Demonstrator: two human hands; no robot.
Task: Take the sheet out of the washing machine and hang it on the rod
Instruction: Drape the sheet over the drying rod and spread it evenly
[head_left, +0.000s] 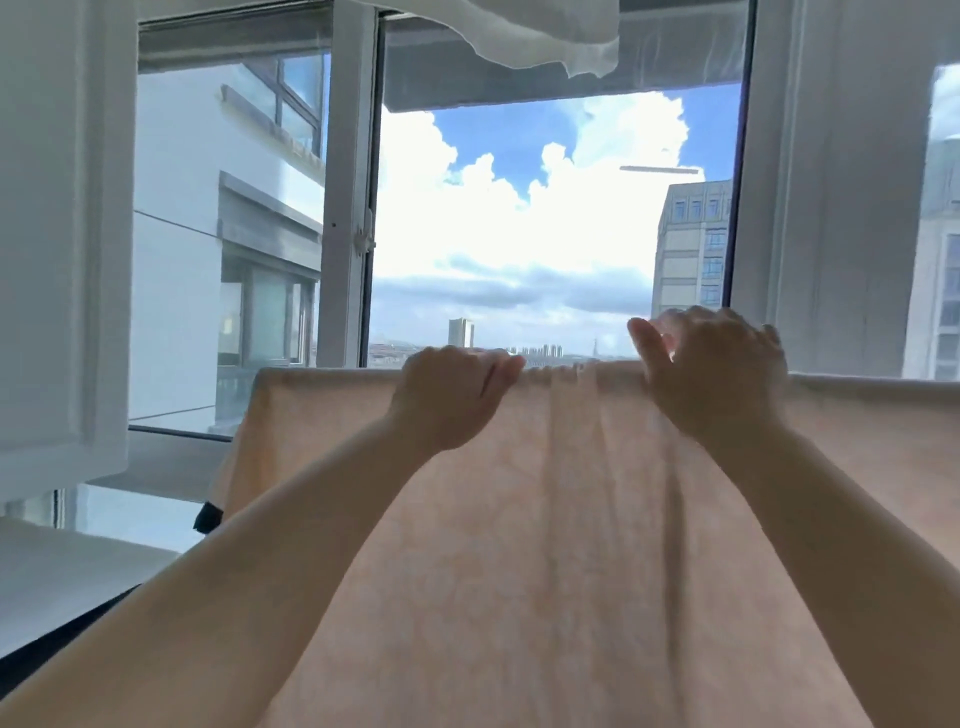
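Left hand (452, 395) and right hand (717, 374) grip sheet's (571, 519) top edge.

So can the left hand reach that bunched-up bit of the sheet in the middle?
Probably yes. The left hand grips the sheet top edge right beside the bunched folds, nothing between them.

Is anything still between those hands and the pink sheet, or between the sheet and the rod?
Nothing visible. Both the left hand and right hand grip the sheet at its top fold. The rod itself is hidden under that fold.

Sheet (571, 519) before window (545, 234), hands atop
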